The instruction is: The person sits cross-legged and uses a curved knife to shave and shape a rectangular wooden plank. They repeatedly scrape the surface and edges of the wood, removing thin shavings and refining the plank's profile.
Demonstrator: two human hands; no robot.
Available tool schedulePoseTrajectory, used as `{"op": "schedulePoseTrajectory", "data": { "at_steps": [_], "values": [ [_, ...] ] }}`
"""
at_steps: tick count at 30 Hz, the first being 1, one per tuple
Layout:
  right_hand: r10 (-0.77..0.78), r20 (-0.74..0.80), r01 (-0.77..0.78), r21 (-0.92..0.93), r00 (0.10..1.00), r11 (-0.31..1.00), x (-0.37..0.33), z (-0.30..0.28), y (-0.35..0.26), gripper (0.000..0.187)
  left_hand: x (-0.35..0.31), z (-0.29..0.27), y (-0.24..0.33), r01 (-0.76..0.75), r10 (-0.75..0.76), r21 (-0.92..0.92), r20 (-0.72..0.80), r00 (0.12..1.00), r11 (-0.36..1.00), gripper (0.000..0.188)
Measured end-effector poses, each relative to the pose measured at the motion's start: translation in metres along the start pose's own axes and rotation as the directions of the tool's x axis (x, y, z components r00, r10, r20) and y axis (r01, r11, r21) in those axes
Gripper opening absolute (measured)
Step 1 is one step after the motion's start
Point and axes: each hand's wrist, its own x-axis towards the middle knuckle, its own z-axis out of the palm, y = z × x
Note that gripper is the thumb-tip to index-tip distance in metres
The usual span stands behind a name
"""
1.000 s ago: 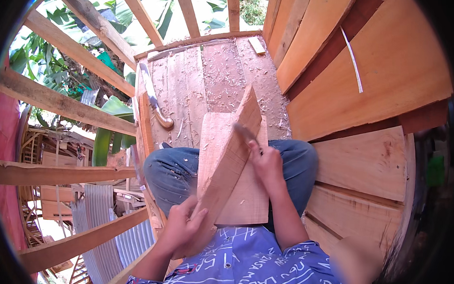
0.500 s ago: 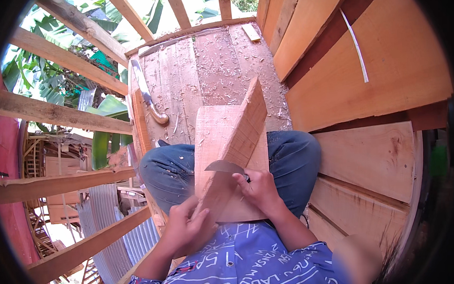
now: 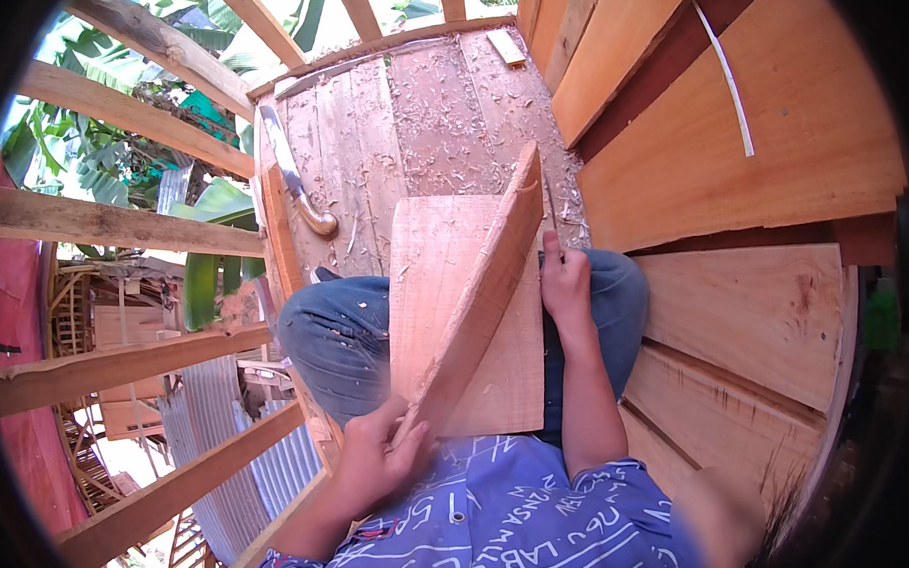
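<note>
While the person sits with both knees bent, a wide wooden board [image 3: 428, 255] lies across the jeans [image 3: 336, 328], its near edge close to the blue patterned shirt [image 3: 482, 503]. A narrower wooden plank [image 3: 483, 293] is positioned above this board, turned up on its long edge and set diagonally: the far end points up and to the right, the near end down and to the left.

The left hand [image 3: 380, 457] pinches the near end of the plank between thumb and fingers. The right hand [image 3: 567, 280] is located at the right side of the board, over the right knee, with fingers curled inward and thumb extended forward; whether the fingers close on anything cannot be told.

On the plank floor [image 3: 365, 147] ahead, curled wood shavings [image 3: 434, 114] are scattered. A machete [image 3: 287, 162] with a wooden handle lies along the left side of the floor, handle toward the person. A small wood offcut [image 3: 506, 48] lies at the far right corner. Wooden rails [image 3: 122, 220] bound the left side; a board wall [image 3: 731, 184] bounds the right.
</note>
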Motion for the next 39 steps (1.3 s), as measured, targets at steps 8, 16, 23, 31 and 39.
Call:
{"op": "schedulePoseTrajectory", "data": {
  "at_steps": [8,16,23,31,39],
  "values": [
    [-0.123,0.121,0.132,-0.07,0.985,0.989,-0.019,-0.002,0.0,0.073,0.012,-0.007,-0.002,0.021,-0.02,-0.003,0.039,0.999,1.0,0.02],
    [-0.191,0.267,0.254,-0.225,0.945,0.941,-0.078,-0.007,-0.011,0.066,0.012,-0.005,-0.004,0.001,-0.003,0.028,0.044,0.999,1.0,0.019],
    [-0.336,0.153,0.369,-0.401,0.929,0.838,-0.061,-0.017,-0.016,0.069,0.006,0.0,0.004,-0.045,0.041,0.102,0.036,0.998,0.994,0.016],
    [-0.4,0.069,0.386,-0.456,0.914,0.802,-0.053,-0.014,-0.007,0.075,0.005,0.0,0.01,-0.049,0.045,0.127,0.03,0.999,0.991,0.017],
    [-0.419,0.039,0.381,-0.502,0.907,0.777,-0.046,-0.014,-0.005,0.075,0.004,-0.001,0.012,-0.059,0.057,0.114,0.024,0.998,0.992,0.017]
  ]
}}
